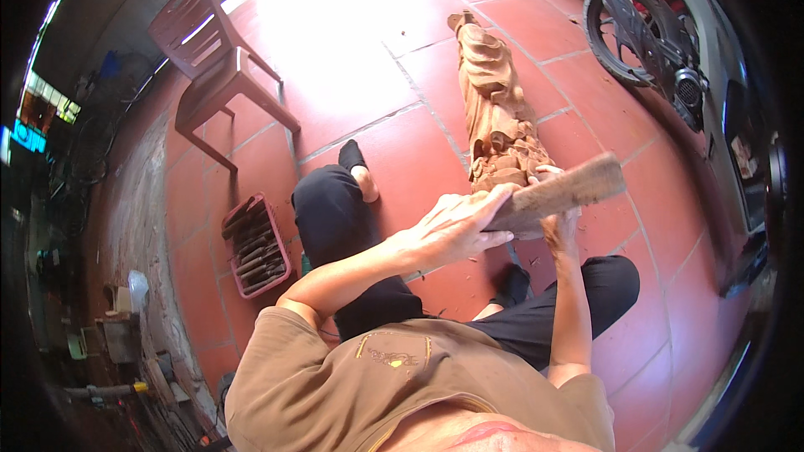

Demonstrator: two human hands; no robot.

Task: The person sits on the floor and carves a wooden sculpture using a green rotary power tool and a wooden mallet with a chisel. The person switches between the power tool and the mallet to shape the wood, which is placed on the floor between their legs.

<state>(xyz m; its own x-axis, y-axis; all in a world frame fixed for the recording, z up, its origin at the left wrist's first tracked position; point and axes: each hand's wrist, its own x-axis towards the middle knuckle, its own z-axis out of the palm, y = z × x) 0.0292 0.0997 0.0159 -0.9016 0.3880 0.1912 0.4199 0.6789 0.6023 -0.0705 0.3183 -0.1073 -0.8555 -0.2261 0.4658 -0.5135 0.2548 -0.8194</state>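
Observation:
A flat, brown wooden club [578, 187] slants up to the right over the near end of a carving, and my left hand [452, 228] is closed around its left end. Below and behind the club is my right hand [563, 226], with fingers bent and some fingertips showing past the club's far edge. The club hides what those fingers hold. The carved wooden statue [494, 92] lies lengthwise on the floor, pointing away from me. Folds like drapery run along its middle, and dense, knobbly carving fills the near end beside my hands.
A pink plastic basket [287, 264] of wooden-handled tools stands left of my bent leg. Beyond it is a brown plastic chair [226, 88]. A motorbike [670, 42] is parked at the far right. Wood chips lie on the red tiled floor [394, 159]; clutter lines the left wall.

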